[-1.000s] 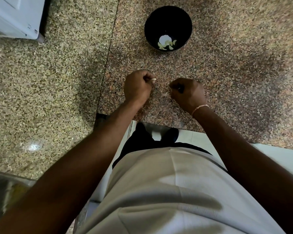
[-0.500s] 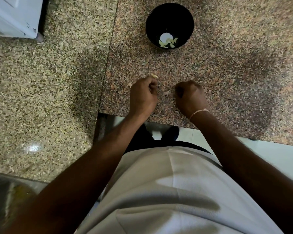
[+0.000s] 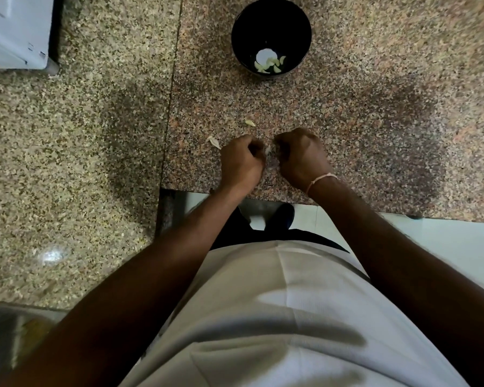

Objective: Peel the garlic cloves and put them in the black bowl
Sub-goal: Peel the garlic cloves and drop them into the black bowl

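Closing: L hand [image 3: 242,162] nearer R hand [image 3: 302,157]

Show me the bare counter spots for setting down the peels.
Bare granite lies right of the right hand and between the hands and the bowl. It is crowded by the left hand: one clove lies just beyond it, another scrap at its left.

I count one black bowl [image 3: 271,23] holding about five peeled cloves [image 3: 273,64] (they overlap, so roughly), and nearer me than the bowl, two loose garlic pieces [image 3: 249,123] [image 3: 213,141] on the one counter [image 3: 375,107].
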`<state>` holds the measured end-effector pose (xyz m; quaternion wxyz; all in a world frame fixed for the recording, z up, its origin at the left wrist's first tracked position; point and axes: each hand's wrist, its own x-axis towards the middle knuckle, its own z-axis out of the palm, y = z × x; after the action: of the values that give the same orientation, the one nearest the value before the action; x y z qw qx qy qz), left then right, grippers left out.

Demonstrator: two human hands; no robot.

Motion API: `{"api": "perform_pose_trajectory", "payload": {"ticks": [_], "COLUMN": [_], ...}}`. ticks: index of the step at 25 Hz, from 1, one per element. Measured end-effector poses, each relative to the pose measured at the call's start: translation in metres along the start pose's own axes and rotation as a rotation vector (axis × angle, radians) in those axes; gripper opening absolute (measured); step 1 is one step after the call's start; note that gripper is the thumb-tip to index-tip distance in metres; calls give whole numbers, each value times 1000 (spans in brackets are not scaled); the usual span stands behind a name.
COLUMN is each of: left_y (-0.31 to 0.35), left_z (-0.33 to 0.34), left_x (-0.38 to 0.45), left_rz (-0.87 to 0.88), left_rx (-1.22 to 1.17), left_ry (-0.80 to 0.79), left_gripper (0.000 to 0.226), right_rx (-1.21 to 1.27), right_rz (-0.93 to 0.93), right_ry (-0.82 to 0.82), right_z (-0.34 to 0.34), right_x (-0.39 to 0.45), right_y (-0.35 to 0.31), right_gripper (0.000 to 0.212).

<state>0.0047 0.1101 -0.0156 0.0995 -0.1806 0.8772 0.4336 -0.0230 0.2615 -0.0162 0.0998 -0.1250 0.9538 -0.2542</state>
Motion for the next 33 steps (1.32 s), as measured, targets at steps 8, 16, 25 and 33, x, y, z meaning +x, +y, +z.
{"api": "perform_pose_trajectory", "payload": {"ticks": [8, 16, 25, 33], "left_y": [-8, -14, 3, 21], "left_z": [-10, -15, -4, 10], "left_x": [1, 3, 15, 31], "left_rz": [-58, 40, 202, 414], "left_rx": [-85, 17, 207, 420], "left_ry": [13, -58, -114, -128], "left_gripper": [16, 14, 13, 16], "right_rx": [-374, -236, 1403, 1308], "right_rz": [-160, -134, 872, 850], "right_ry": [-62, 49, 275, 350], "right_z": [14, 15, -5, -4], "right_x": [-6, -18, -36, -39], "right_y": [-15, 2, 14, 8], "right_gripper": [28, 34, 12, 14]}}
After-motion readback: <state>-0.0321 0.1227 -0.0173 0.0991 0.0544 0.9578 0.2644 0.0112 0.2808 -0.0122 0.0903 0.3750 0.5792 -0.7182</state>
